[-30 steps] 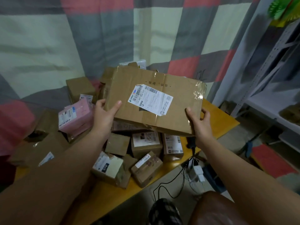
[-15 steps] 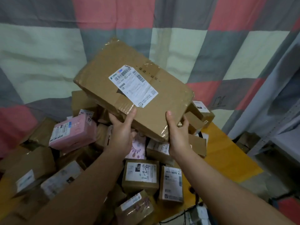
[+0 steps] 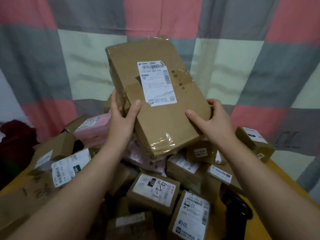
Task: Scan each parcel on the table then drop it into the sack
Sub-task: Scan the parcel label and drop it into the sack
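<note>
The left hand (image 3: 121,118) and right hand (image 3: 214,123) each grip a lower side of the large cardboard parcel (image 3: 164,122), held tilted above the heaped parcels (image 3: 155,191) on the worktop (image 3: 280,172), where such a shallow hold could let it slip.

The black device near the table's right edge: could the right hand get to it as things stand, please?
Probably not yet: the right hand grips the large box together with the left hand. The black device lies uncovered beside a labelled parcel, so once freed it should reach.
</note>
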